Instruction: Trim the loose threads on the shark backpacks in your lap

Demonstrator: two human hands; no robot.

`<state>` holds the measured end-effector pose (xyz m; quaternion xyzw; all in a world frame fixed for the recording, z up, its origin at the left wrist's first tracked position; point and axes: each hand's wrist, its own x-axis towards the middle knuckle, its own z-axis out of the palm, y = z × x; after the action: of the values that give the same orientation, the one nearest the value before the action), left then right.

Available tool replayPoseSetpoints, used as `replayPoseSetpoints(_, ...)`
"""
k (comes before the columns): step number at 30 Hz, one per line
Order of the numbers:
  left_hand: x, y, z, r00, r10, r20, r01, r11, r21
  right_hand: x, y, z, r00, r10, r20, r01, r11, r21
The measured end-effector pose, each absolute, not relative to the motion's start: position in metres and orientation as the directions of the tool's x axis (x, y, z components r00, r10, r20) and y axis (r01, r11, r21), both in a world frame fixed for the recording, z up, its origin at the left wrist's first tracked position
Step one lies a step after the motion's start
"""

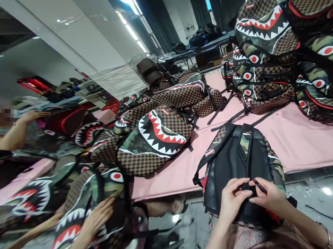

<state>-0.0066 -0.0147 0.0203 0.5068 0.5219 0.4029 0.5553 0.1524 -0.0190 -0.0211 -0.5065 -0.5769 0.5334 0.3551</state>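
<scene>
Pinching a strap on the black-backed backpack at the pink table's near edge, the left hand is closed; the right hand grips a thin dark tool, its tip hidden. Beyond, stacked shark-mouth backpacks are cropped.

Head view, tilted, close above table
</scene>
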Motion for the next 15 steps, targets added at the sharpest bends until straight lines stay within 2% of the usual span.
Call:
replayPoseSetpoints(4, 0.001, -0.011, 0.018, 0.102, 0.988, -0.117, 0.098, 0.107, 0.989, 0.150, -0.019, -0.017, -0.230, 0.962, -0.147, 0.247, -0.089, -0.965)
replayPoseSetpoints(9, 0.010, -0.021, 0.009, -0.168, 0.981, -0.101, 0.065, 0.113, 0.991, 0.151, -0.021, -0.003, -0.239, 0.950, -0.203, 0.268, -0.137, -0.954)
replayPoseSetpoints(12, 0.012, -0.027, 0.002, -0.228, 0.957, -0.182, -0.059, 0.173, 0.983, 0.164, -0.020, 0.007, -0.243, 0.967, -0.082, 0.351, 0.009, -0.937)
replayPoseSetpoints(15, 0.012, -0.028, 0.001, -0.218, 0.953, -0.211, -0.098, 0.194, 0.976, 0.184, -0.017, 0.019, -0.258, 0.957, 0.132, 0.575, 0.262, -0.775)
